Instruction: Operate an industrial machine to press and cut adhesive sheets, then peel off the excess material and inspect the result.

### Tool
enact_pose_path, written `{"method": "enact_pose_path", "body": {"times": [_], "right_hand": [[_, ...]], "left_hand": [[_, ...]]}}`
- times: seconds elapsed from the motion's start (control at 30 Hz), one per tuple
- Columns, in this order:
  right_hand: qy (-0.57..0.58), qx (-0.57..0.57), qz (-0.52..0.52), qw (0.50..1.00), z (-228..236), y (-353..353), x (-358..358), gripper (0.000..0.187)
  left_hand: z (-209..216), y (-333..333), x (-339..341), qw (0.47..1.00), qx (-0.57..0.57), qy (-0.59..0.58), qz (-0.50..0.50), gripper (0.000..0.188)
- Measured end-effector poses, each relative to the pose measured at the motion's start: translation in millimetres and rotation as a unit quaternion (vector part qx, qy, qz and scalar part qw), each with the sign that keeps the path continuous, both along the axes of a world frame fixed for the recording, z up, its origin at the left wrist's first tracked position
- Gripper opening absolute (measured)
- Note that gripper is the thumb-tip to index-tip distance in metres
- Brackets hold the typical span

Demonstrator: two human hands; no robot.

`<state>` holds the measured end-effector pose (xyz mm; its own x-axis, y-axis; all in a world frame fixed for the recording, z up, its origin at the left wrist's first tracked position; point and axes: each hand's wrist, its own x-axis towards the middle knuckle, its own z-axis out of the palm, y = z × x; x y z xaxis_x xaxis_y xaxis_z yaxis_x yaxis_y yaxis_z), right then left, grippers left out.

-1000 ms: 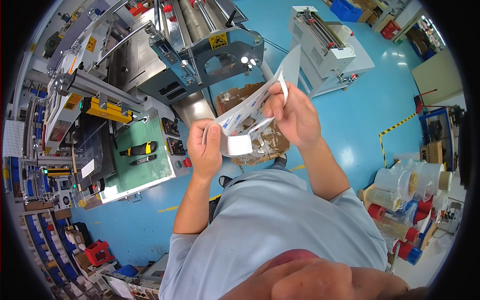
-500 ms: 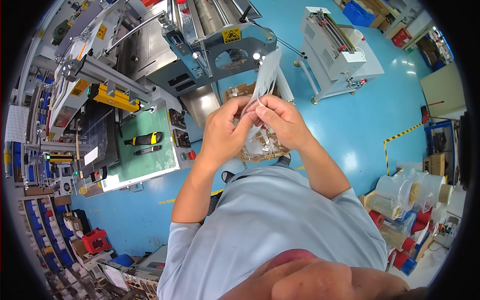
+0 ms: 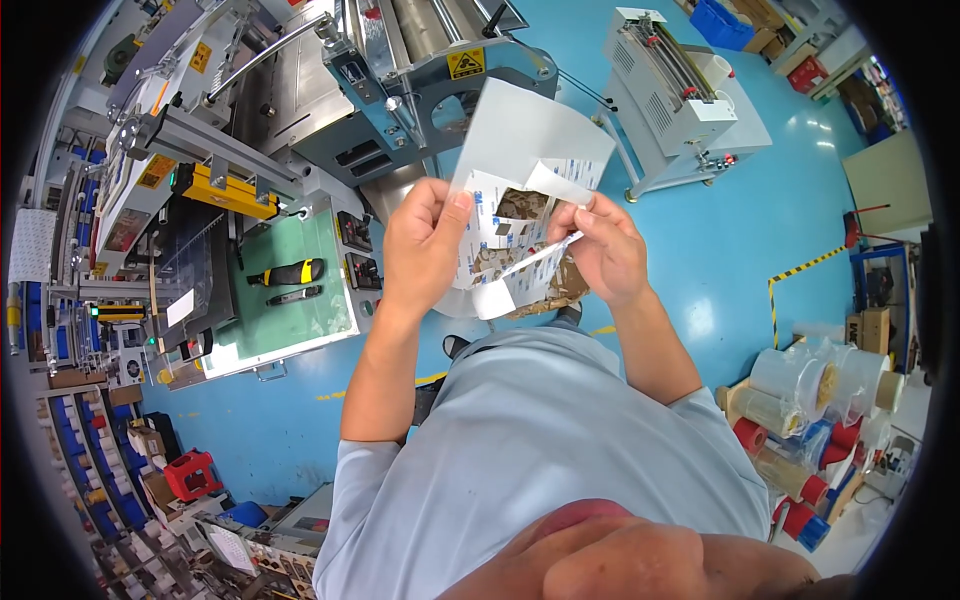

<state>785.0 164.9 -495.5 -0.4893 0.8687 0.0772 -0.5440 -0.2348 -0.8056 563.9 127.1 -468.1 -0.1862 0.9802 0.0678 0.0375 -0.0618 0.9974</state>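
A whitish, partly translucent sheet of adhesive liner (image 3: 520,115) is spread out in front of me, with blue print and rectangular cut-outs in its lower part. My left hand (image 3: 425,250) grips its left edge, thumb on top. At the other side my right hand (image 3: 607,245) pinches a narrow white strip of the sheet between thumb and fingers. One white flap (image 3: 560,184) is folded over above the right hand, and another curled piece hangs at the lower edge. Through the cut-outs shows a cardboard box (image 3: 555,297) with scraps, mostly hidden below the sheet.
To the left stands a bench with a green mat (image 3: 300,330), bearing a black-and-yellow knife (image 3: 288,273) and a slimmer cutter (image 3: 295,295). A large roller machine (image 3: 400,130) is ahead. A small white machine (image 3: 665,110) stands front right; film rolls (image 3: 800,385) lie at right.
The sheet, bunched up between my close hands before, is now opened out flat and turned to show its printed side. My hands have moved apart, left hand leftward, right hand rightward.
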Motion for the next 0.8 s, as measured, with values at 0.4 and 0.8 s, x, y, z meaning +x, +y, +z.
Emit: {"method": "enact_pose_path", "body": {"times": [0.4,0.8], "right_hand": [[0.208,-0.027,0.045,0.977,-13,-4,10,0.023],[0.348,0.036,0.096,0.932,-24,-9,20,0.029]], "left_hand": [[1,3,-8,0.988,0.091,-0.102,0.074,0.018],[-3,3,-9,0.97,0.147,-0.074,0.178,0.018]]}}
